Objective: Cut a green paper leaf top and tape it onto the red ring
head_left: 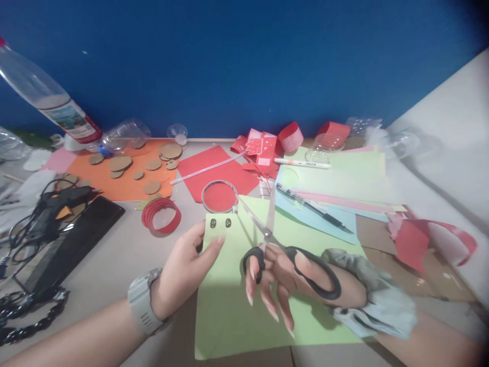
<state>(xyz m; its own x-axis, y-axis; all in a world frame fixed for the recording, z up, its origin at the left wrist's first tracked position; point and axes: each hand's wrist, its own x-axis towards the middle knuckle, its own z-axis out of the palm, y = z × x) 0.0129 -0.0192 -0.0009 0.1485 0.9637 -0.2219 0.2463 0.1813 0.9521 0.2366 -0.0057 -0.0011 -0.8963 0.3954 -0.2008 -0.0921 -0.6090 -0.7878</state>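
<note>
My left hand [191, 265] pinches the left edge of a pale green paper [229, 316], thumb on top. Two small dark oval marks [220, 223] are drawn near the paper's upper left edge. In my right hand [280, 272] are black-handled scissors [268, 234], with thumb and fingers through the loops. Their blades are spread apart and point away from me, over the green paper. Just beyond the marks lies a clear round ring [219, 197]. A roll of red paper strip [161, 216] rests to the left of it.
Cardboard discs [120, 163] lie on orange paper [103, 181] at the back left. A black phone [76, 244], cables and a beaded bracelet [34, 321] are at left. A plastic bottle [72, 114] leans behind. To the right are a black pen [315, 208] and stacked coloured papers [344, 173].
</note>
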